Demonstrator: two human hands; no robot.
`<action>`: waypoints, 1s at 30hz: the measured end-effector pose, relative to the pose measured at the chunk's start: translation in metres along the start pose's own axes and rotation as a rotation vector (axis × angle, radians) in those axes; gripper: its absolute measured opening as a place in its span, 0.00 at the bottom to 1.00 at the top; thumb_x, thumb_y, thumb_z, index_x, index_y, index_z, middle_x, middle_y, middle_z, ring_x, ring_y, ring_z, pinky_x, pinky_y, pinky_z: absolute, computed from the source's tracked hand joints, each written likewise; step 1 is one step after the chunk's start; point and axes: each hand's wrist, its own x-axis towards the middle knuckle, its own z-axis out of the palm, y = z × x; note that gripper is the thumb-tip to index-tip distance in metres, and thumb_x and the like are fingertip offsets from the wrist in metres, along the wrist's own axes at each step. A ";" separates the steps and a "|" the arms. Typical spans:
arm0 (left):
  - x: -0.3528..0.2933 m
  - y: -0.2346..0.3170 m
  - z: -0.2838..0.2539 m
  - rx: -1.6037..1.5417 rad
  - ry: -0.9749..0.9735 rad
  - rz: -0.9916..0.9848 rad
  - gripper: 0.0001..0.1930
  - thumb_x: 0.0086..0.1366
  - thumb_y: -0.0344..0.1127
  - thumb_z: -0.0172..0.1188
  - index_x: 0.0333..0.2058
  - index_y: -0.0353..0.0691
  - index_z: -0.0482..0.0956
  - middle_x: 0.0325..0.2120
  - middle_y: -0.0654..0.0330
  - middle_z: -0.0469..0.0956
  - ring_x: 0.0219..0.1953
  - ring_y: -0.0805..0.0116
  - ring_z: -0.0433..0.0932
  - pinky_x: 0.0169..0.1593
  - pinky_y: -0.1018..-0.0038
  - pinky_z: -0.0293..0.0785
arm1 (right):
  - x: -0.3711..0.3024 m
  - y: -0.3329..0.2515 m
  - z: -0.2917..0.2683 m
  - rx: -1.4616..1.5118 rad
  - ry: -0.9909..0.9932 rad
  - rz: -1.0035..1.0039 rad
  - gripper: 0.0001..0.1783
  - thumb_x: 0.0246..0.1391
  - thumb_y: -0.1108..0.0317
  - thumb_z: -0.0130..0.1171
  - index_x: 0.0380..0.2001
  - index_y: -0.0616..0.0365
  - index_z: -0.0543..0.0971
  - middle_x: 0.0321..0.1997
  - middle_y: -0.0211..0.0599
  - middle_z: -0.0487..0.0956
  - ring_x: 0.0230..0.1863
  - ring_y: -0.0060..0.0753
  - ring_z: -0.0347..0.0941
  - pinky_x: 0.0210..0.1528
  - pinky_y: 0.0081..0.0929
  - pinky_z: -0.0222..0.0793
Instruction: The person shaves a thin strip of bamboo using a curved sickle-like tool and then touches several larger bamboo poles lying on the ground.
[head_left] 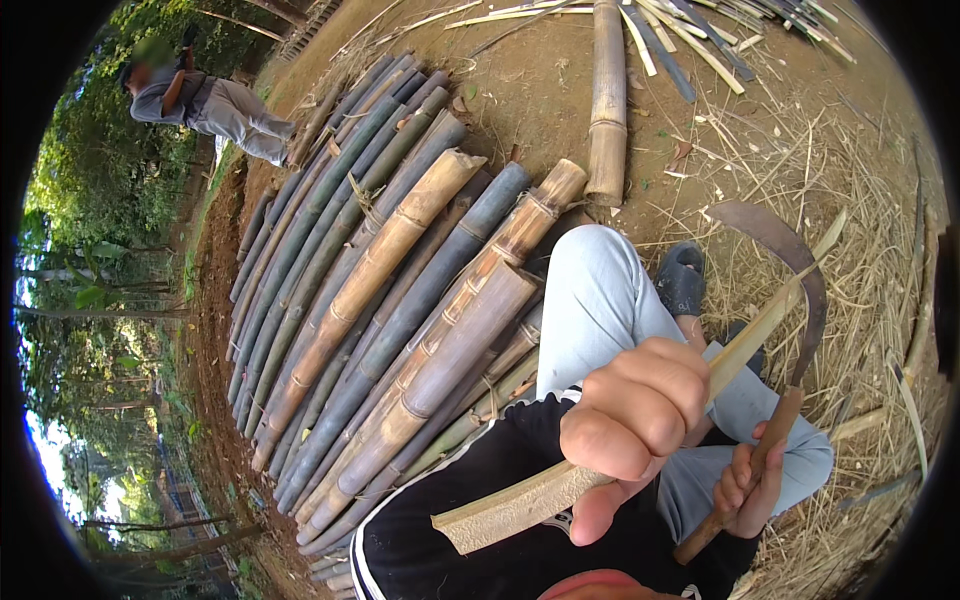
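Note:
A long pale bamboo strip [505, 512] runs slantwise from the lower middle up to the right. My left hand [640, 410] is closed in a fist around it, close to the camera, with the thumb pointing down. Lower at the right, my right hand [748, 490] grips the wooden handle of a sickle [818, 310]. Its dark curved blade rises from the handle and bends to the left, crossing the strip's upper part. Whether blade and strip touch there, I cannot tell. My bent legs in light blue trousers [590, 290] lie behind both hands.
Several bamboo poles [400, 240] are stacked to my left. Another pole [606, 120] lies on the dirt ahead, near a heap of split strips [690, 45]. Straw and shavings [770, 150] cover the ground at right. A person [215, 105] stands at the far left, by trees.

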 end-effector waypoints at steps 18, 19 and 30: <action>-0.074 0.020 -0.128 0.339 -0.975 -1.388 0.22 0.69 0.34 0.50 0.60 0.39 0.61 0.38 0.52 0.76 0.38 0.59 0.77 0.41 0.70 0.73 | 0.082 0.015 -0.059 0.113 0.223 0.042 0.19 0.63 0.43 0.46 0.38 0.45 0.67 0.15 0.20 0.60 0.09 0.12 0.53 0.07 0.13 0.53; -0.080 0.020 -0.129 0.306 -0.804 -1.463 0.21 0.70 0.36 0.49 0.59 0.39 0.62 0.37 0.52 0.76 0.38 0.60 0.77 0.40 0.71 0.73 | 0.083 0.015 -0.062 0.132 0.272 0.040 0.19 0.63 0.42 0.46 0.39 0.46 0.66 0.15 0.20 0.59 0.09 0.12 0.53 0.07 0.14 0.53; -0.080 0.057 -0.131 -0.660 -0.009 -2.345 0.32 0.69 0.61 0.37 0.61 0.43 0.58 0.46 0.44 0.76 0.30 0.62 0.83 0.24 0.71 0.82 | 0.092 0.021 -0.064 0.089 0.233 0.037 0.20 0.61 0.41 0.48 0.39 0.46 0.65 0.17 0.21 0.59 0.10 0.13 0.53 0.09 0.14 0.53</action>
